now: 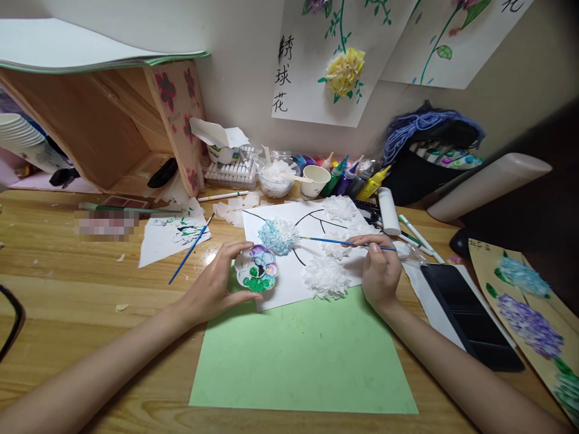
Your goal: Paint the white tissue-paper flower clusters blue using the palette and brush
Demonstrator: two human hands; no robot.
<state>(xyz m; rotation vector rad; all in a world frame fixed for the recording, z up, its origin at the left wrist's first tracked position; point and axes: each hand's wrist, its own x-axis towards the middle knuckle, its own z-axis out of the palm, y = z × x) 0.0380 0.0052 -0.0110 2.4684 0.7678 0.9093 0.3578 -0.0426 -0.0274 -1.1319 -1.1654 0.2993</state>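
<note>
My left hand (221, 278) grips a small flower-shaped paint palette (244, 265) with purple, blue and green paint in its wells. In my right hand (381, 265) is a thin blue paintbrush (332, 240), held almost level with its tip pointing left. That tip is at the right side of a ruffled paper flower (277, 237), mostly light blue with white at its upper right. The flower lies on a white sheet (275, 288) with black stem lines. Several white paper flowers (326, 277) sit on the same sheet, close to my right hand.
Green paper (303, 355) lies in front, partly under the white sheet. A second blue brush (191, 248) rests left beside a paint-stained paper scrap (158, 232). Behind stand a paper cup (315, 182), a bowl of paper pieces (275, 181) and paint bottles (373, 182). A black case (470, 316) is at right.
</note>
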